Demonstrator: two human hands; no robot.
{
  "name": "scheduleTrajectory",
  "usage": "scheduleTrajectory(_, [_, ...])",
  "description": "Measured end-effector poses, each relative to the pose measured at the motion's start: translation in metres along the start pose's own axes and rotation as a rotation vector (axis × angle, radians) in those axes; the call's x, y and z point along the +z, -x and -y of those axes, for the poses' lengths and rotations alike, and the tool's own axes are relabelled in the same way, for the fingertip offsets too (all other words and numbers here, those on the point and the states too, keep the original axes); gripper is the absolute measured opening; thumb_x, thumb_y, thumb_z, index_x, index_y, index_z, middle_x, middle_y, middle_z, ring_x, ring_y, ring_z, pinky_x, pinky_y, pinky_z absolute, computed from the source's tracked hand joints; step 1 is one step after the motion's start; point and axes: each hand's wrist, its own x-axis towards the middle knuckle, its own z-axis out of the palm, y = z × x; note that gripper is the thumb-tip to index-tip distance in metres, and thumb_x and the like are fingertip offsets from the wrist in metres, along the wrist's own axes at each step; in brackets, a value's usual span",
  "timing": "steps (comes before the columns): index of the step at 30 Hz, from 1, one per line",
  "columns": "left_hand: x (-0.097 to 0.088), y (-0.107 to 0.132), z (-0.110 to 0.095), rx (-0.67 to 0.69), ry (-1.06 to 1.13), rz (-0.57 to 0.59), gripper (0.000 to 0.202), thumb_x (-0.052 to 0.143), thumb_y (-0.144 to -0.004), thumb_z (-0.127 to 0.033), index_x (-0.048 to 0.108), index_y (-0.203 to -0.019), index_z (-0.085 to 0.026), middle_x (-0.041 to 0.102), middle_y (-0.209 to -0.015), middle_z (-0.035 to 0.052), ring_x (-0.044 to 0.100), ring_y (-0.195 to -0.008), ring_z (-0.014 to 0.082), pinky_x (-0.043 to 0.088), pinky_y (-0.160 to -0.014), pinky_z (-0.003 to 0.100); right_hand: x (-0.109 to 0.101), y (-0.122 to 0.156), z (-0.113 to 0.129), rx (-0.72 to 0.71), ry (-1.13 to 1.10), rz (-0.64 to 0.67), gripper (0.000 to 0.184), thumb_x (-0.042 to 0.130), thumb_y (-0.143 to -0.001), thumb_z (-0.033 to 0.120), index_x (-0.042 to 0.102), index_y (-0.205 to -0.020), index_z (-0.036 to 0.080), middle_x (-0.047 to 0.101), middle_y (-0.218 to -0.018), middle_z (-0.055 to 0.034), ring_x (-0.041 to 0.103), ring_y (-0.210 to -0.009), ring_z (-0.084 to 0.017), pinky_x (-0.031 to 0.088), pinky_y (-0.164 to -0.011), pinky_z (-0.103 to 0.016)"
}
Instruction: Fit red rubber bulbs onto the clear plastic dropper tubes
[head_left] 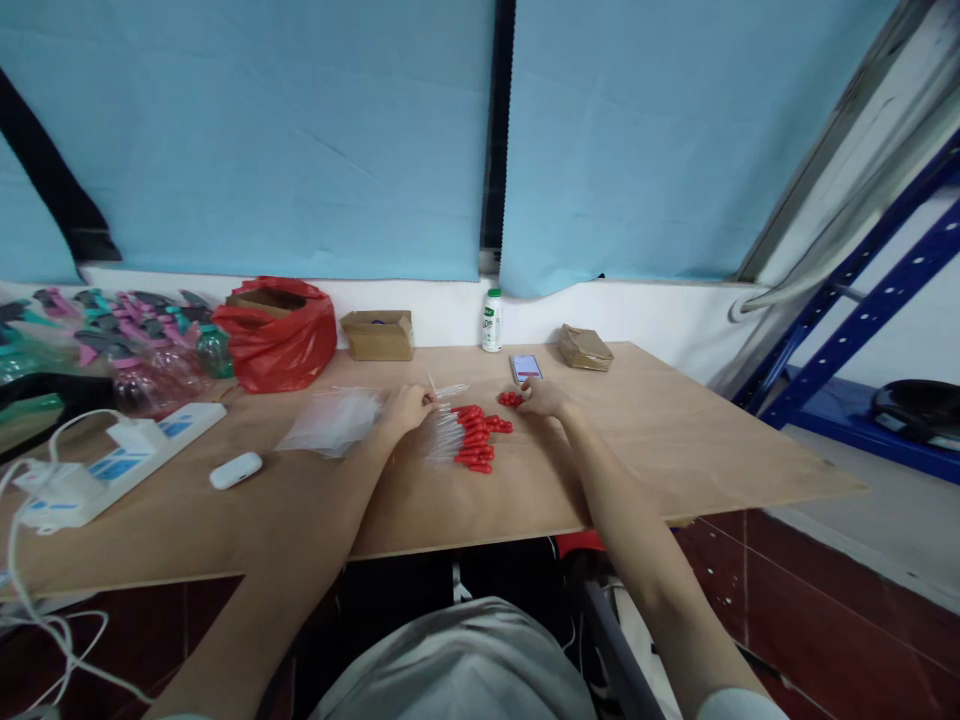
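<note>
My left hand (409, 408) is closed, its fingertips pinching a thin clear tube (431, 383) that sticks up at a slant. Just right of it lies a pile of droppers with clear stems and red bulbs (474, 438), bulbs pointing right. More thin clear tubes (452, 390) lie loose behind the pile. My right hand (544, 398) reaches down at a small cluster of loose red bulbs (510, 399), its fingers bent together on the nearest one. The fingertips partly hide what they grip. Under and beside my left wrist are clear plastic bags (334, 420).
A phone (526, 368), a white bottle (492, 320) and two cardboard boxes (377, 335) (585, 347) stand along the back. To the left are a red plastic bag (281, 345), spray bottles (161, 360), a power strip (124, 465) and a white earbud case (235, 470).
</note>
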Motion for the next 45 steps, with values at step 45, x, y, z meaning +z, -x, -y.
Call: scheduleTrajectory(45, [-0.007,0.018,-0.049,0.333,0.577,-0.3,0.036,0.051,-0.098,-0.047,0.073,-0.098,-0.019,0.073,-0.093,0.0041,0.064,-0.081,0.018,0.049,-0.078,0.028,0.022,0.029,0.075,-0.665,-0.632,-0.285,0.02,0.066,-0.091,0.032,0.075,-0.096,0.015,0.077,-0.088,-0.0061,0.068,-0.074,-0.016,0.05,-0.07,-0.026])
